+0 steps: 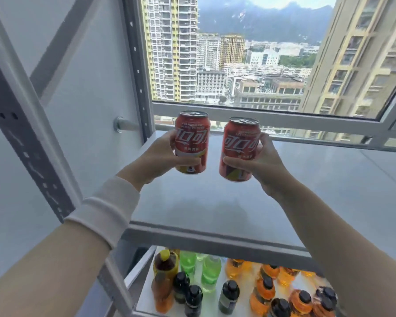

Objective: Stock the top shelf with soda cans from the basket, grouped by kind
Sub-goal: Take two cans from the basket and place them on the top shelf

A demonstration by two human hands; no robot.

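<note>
Window [261, 53]: filled the background behind the rack, with tower blocks and hills beyond it.
Top shelf [238, 202]: a bare grey board, spread beneath both hands.
Upright post [28, 143]: a slotted grey post, ran up the left side.
Lower shelf [144, 287]: carried orange bottles [264, 291], green bottles [210, 273] and dark-capped bottles [229, 296].
White cuff [105, 211]: wrapped the left forearm.
Left hand [156, 156]: gripped the left cola can [191, 138], thumb across its lower front.
Right hand [268, 163]: gripped the right cola can [240, 145] the same way.
Cans: both red, roughly upright, side by side with a gap between them, held over the shelf's back left part.
</note>
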